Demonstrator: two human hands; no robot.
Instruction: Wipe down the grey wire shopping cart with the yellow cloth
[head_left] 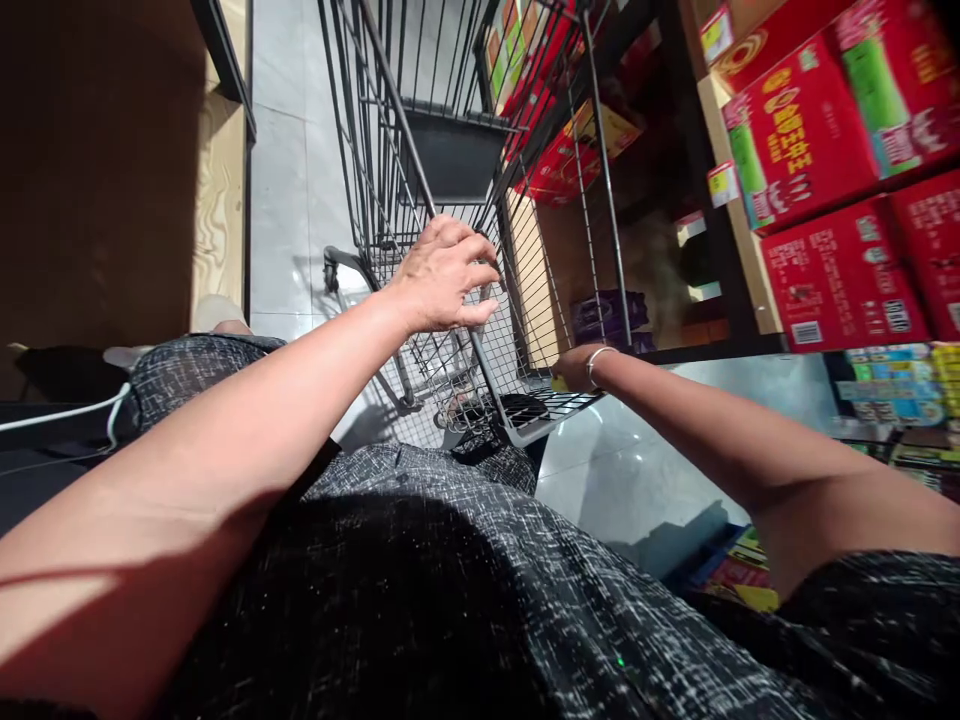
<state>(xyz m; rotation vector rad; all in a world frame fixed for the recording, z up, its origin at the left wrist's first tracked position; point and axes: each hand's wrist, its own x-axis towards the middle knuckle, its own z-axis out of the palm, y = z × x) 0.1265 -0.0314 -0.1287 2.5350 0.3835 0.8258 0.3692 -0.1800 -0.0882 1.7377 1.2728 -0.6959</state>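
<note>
A black wire shopping cart (pixel 454 155) is standing on the tiled floor (pixel 277 210) before the person. The left hand (pixel 450 275) is lying palm-down over its frame, fingers partly curled and spaced; whether they are gripping cannot be told. The right hand (pixel 577 368), wearing a bracelet (pixel 592 368), is sitting beside the cart's near end, fingers mostly hidden, grip undeterminable. Both forearms are slanting inward. Red cartons (pixel 847 275) are lining the shelving (pixel 756 275) at right.

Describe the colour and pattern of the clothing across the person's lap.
The clothing is black with a fine crosshatch of white streaks, best seen in the head view.
</note>
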